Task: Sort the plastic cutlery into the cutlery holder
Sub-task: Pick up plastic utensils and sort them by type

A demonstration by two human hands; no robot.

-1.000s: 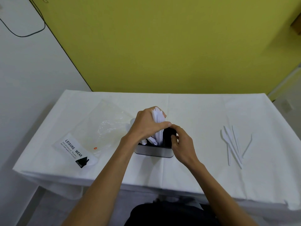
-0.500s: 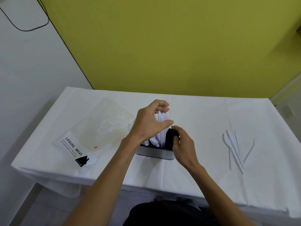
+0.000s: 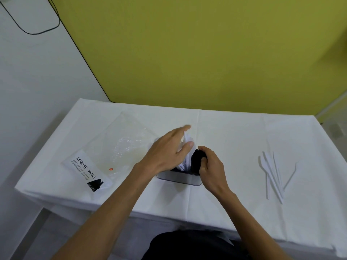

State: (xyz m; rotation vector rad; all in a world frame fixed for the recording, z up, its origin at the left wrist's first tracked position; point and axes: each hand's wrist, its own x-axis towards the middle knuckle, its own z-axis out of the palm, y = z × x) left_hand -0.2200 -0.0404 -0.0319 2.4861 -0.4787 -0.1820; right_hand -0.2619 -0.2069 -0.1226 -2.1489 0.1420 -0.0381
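Head view: hands at the cutlery holder (image 3: 179,178), mid-table.
Straight, spread fingers of the left hand (image 3: 165,152) touch white cutlery (image 3: 187,155) standing inside; the right hand (image 3: 212,169) curls its fingers round the right rim.

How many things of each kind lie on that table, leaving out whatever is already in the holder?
Bag: 1
Holder: 1
Loose cutlery: 4 that I can tell apart; they overlap
Total: 6
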